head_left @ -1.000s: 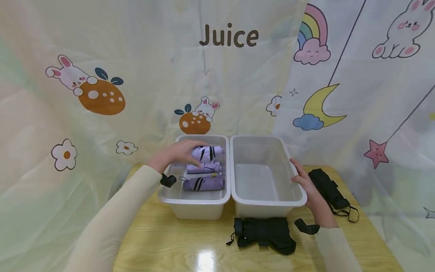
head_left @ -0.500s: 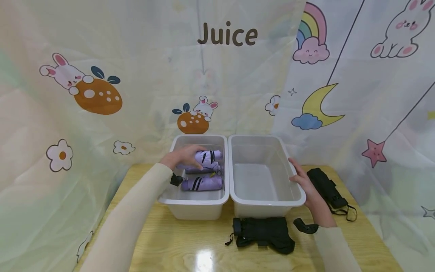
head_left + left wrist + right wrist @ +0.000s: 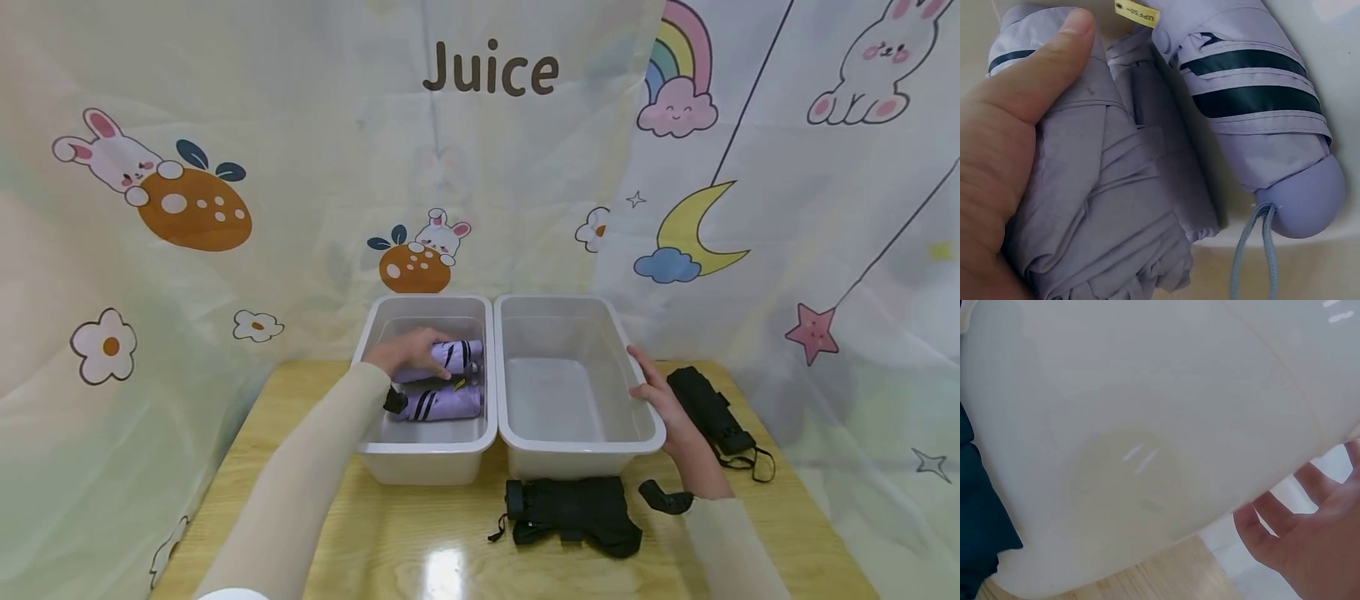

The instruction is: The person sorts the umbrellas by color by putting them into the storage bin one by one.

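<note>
In the left white bin (image 3: pixel 420 447) my left hand (image 3: pixel 411 352) grips a light purple folded umbrella (image 3: pixel 459 357) with dark stripes, its thumb lying along the fabric in the left wrist view. A darker purple folded umbrella (image 3: pixel 1172 150) lies partly hidden under the held one. Nearer the bin's front is another striped purple umbrella (image 3: pixel 446 403), with a rounded handle end (image 3: pixel 1310 199), a cord loop and a small yellow tag (image 3: pixel 1137 12). My right hand (image 3: pixel 671 408) holds the right-hand rim of the second white bin (image 3: pixel 577 447), fingers at its edge in the right wrist view.
A black folded umbrella (image 3: pixel 573 515) lies on the wooden table (image 3: pixel 375 533) in front of the right bin. Another black umbrella (image 3: pixel 711 408) with a wrist loop lies beyond my right hand. A printed curtain (image 3: pixel 315 183) hangs close behind both bins.
My left hand has moved the held umbrella toward the bin's front, down over the darker one, which is now mostly covered. The right hand keeps its hold; the view has shifted slightly.
</note>
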{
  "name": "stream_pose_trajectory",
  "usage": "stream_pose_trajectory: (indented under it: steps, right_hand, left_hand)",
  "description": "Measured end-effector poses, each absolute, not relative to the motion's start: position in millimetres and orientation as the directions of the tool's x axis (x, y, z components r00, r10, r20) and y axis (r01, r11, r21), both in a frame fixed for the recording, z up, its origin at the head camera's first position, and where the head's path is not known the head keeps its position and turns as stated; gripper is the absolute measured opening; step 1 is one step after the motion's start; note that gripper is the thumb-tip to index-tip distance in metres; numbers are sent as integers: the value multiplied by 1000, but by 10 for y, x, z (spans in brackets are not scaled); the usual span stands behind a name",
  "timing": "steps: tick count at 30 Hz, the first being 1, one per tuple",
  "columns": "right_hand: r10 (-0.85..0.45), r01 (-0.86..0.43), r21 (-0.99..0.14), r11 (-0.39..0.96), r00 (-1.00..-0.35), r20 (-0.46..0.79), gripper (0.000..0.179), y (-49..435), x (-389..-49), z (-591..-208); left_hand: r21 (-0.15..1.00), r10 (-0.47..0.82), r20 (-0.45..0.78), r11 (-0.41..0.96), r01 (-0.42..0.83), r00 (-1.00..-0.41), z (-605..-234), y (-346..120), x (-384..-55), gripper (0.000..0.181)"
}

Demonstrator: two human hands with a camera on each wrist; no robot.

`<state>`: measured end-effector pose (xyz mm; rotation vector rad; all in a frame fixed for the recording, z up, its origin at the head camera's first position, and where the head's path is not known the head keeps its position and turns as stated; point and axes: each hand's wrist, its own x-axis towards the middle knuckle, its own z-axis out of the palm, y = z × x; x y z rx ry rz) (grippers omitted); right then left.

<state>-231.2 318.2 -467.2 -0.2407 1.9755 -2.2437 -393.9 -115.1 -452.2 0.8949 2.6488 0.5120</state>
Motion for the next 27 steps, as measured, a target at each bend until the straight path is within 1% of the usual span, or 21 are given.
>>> stream_pose_trajectory:
  steps: [4,7,13,18,23,27]
  right_hand:
    - [-218,2,-991,-134,-976,27,70,3185,-2302,-4682]
    - [-222,-2,-991,-134,-975,32,70,3194,-2301,-4681]
    - [-229,-9,-991,-136,-973,40,70,3177,-2328,-4665]
    - [-223,-19,-990,-140,-973,50,70,3178,-2340,-4663]
    - [-242,-16,-992,-126,-969,47,71,3169,-2337,-4671]
    - [-232,-18,-993,-115,-972,45,71,3172,-2345,-4673]
  left_hand:
    - [398,645,-180,738,545,-743,-4587,-1179,-3927,61]
    - [394,659,-179,728,560,-731,-4622,-1170,-3927,63]
    - [395,618,-208,763,513,-758,-4653,-1182,-3945,68]
    - [416,622,-211,755,506,-754,-4698,-1179,-3988,68]
    - [431,613,-242,763,483,-752,-4767,-1185,-4012,69]
    - [426,625,-239,755,498,-743,-4806,-1180,-4036,68]
